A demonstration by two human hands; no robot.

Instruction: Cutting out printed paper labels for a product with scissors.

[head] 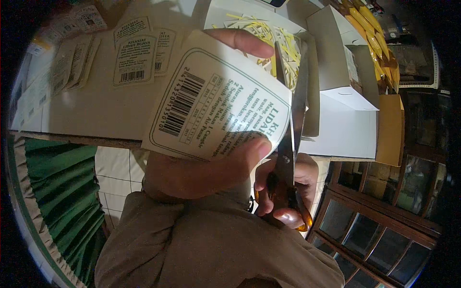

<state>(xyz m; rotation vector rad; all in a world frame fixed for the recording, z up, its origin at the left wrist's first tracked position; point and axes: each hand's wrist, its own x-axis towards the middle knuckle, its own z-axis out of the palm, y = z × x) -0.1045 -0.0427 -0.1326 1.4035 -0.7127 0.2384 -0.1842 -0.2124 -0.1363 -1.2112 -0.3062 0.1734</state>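
My left hand (201, 176) pinches a printed paper label (216, 104), thumb on its face and a finger over its far edge. Print, a barcode and a rounded double border cover the label. One rounded corner is cut along the border, while the left corners still have a blank margin. In my right hand (306, 172) is a pair of scissors (287, 158) with amber-coloured handles. Its blades point away from me and stand slightly apart, at the label's right edge. Beyond them an open white box (313, 104) holds yellow and white paper offcuts (288, 54).
Several cut labels (135, 59) lie on the white tabletop (104, 108) at left, beside small label stacks (75, 64). A white carton (331, 54) and yellow packets (363, 21) are at right. A brown box (389, 129) sits near the edge. A glass-paned wooden cabinet (374, 205) stands below.
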